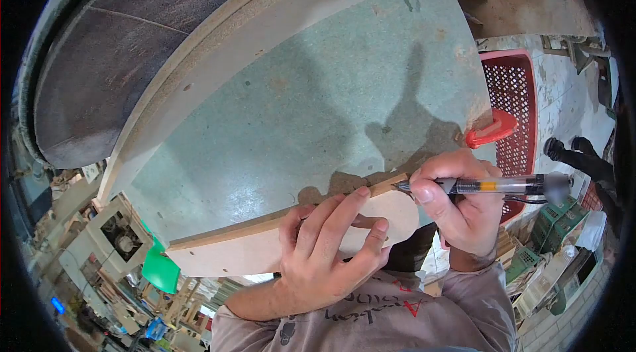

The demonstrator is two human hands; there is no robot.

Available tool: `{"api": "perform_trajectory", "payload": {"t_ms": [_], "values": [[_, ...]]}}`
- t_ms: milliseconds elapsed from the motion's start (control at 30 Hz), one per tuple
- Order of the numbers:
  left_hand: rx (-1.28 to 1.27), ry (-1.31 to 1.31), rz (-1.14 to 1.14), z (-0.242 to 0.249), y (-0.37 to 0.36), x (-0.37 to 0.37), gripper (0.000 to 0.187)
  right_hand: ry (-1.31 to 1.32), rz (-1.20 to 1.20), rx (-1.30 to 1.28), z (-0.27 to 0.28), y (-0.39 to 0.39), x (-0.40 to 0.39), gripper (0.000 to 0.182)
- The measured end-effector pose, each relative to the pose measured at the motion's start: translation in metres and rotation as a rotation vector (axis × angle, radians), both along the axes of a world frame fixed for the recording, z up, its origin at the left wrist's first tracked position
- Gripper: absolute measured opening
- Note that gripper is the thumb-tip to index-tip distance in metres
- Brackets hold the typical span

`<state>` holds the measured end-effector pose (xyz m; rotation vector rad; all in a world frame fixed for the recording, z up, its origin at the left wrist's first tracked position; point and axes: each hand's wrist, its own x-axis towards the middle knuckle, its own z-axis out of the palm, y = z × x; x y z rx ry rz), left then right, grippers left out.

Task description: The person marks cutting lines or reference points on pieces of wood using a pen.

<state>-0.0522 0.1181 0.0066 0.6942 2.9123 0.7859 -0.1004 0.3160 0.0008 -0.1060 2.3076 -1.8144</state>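
Observation:
A long wooden board (pixel 225 256) with a rounded right end lies along the near edge of the green tabletop (pixel 265 127). My left hand (pixel 331 239) grips it near that end, fingers curling over its far edge and thumb on its face. Between the thumb and fingers of my right hand (pixel 464 200) is a pen (pixel 510 185) with a clear barrel and dark grip. Its tip meets the board's upper edge close to the rounded end, or nearly so; whether it touches is too small to tell.
A large sanding belt (pixel 119 74) stands beyond the table, bordered by a curved board (pixel 218 54). At right are a red handle-like piece (pixel 491 129) and a red plastic basket (pixel 513 97). A green piece (pixel 161 266) juts out at left. Another person's legs (pixel 583 156) appear far right.

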Motion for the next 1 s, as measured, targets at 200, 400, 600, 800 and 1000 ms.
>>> {"api": "perform_trajectory", "payload": {"t_ms": [200, 400, 600, 800, 1000], "values": [[0.016, -0.018, -0.027, -0.0001, 0.0, 0.0011, 0.057, -0.001, -0.02, -0.026, 0.0005, -0.0023, -0.0004, 0.016], [0.0, -0.008, -0.037, -0.0011, -0.0011, 0.0013, 0.058, -0.013, 0.023, 0.053, 0.0047, -0.0005, -0.0015, 0.013], [0.01, -0.003, -0.038, -0.0011, -0.0008, 0.0008, 0.059, 0.031, -0.043, 0.034, 0.0008, 0.0, 0.0012, 0.013], [0.014, -0.007, -0.039, -0.0021, -0.0003, 0.0015, 0.06, 0.015, -0.014, -0.002, 0.0025, -0.0028, -0.0017, 0.014], [0.018, 0.022, -0.029, -0.0022, 0.0017, 0.0003, 0.058, 0.042, 0.003, 0.055, 0.0015, 0.0026, 0.005, 0.014]]}}
